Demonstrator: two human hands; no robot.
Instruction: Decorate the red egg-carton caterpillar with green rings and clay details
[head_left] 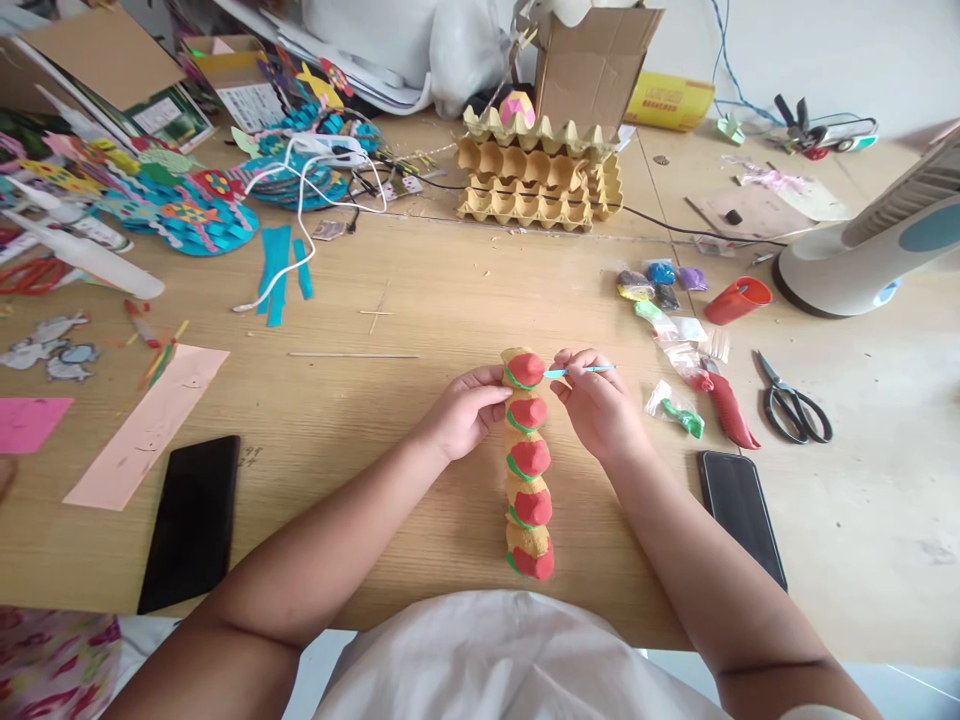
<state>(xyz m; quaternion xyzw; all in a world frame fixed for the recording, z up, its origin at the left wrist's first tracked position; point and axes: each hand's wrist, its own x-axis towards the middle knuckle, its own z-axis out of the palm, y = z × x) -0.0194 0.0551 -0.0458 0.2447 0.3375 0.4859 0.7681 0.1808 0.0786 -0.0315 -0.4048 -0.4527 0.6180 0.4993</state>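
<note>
A strip of egg carton [531, 460] lies lengthwise in front of me, its several cups bearing red clay with green clay along their edges. My left hand [466, 412] is closed on the strip's far end, with the thumb and fingers at its left side. Pinched in my right hand [601, 408] is a thin blue modelling tool [556, 373]. Its tip points left at the red clay on the farthest cup; whether it touches cannot be made out.
Bagged clay [661, 272], a red cup [739, 300], a red-handled cutter [729, 405], scissors [796, 402] and a phone [742, 515] lie to the right. Egg cartons [525, 205] are stacked behind. Leftward are another phone [191, 520], a pink paper strip [150, 425] and blue paper crafts [195, 228].
</note>
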